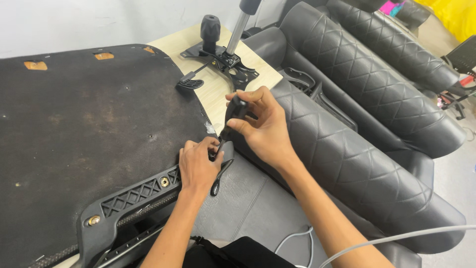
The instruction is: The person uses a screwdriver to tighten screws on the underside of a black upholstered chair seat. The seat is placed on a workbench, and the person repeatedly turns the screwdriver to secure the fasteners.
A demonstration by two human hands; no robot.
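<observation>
Armrest bracket (134, 196) lies on the seat base underside (89, 124); two bolts in. Right hand (265, 129) clamped on screwdriver (233, 114) at bracket's far end, left hand (198, 166) pinching the tip there. That fastener probably unfinished; fingers hide it.

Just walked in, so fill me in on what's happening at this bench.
A person is working on an upturned chair seat on the table. The right hand grips a screwdriver, tip down at the end of the black plastic bracket along the seat's edge. The left hand steadies that spot. A chair mechanism sits farther back, and quilted black backrests lie to the right.
</observation>
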